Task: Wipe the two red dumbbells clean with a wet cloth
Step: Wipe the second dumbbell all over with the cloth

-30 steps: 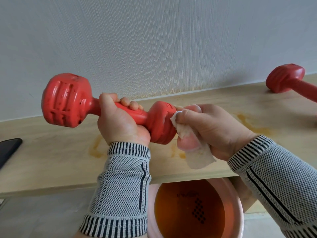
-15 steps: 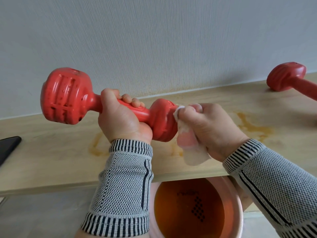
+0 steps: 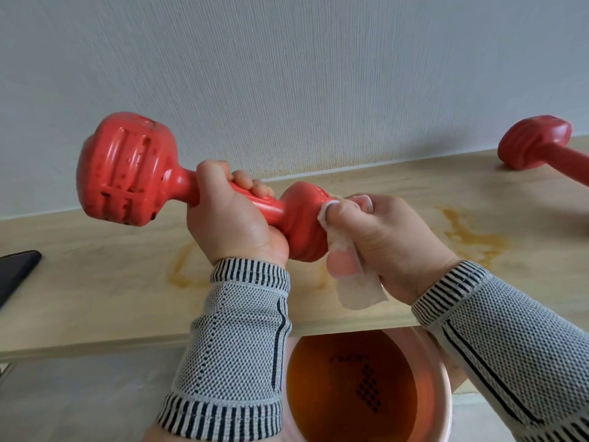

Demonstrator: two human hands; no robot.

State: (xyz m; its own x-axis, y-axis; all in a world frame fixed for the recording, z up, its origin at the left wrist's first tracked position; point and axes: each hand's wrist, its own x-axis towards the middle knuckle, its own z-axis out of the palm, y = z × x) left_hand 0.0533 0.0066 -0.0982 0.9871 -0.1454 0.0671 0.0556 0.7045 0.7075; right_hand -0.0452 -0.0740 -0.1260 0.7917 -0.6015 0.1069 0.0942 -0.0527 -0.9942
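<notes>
Our left hand (image 3: 236, 228) has its grip wrapped tight round the handle of the dumbbell (image 3: 204, 186), fingers curled over the top and thumb side toward us, holding it in the air above the bench (image 3: 95, 282). The bar tilts, its big left head (image 3: 124, 170) higher and nearer the wall, its right head (image 3: 306, 224) lower and closer to us. The left head shows ridges and dark specks on its face.

Our right hand (image 3: 382, 240) pinches the cloth (image 3: 357, 288), thumb and fingers curled into it, and presses it against the outer end of the right head. A fold of the pale cloth wraps over the forefinger at the top, and a loose corner hangs below the thumb. Both wrists wear grey knit sleeves (image 3: 242, 330) with striped cuffs.

The second dumbbell (image 3: 538, 151) lies on the bench at far right, well apart from our hands, one head near the wall and its handle running out of view. The bench is pale wood with orange-brown stains (image 3: 468, 237) under and to the right of our hands. A dark flat thing (image 3: 16, 272) lies at the left edge; we cannot tell what it is. Below the bench front, near us, sits a pink basin (image 3: 444, 397) of orange-brown water.
</notes>
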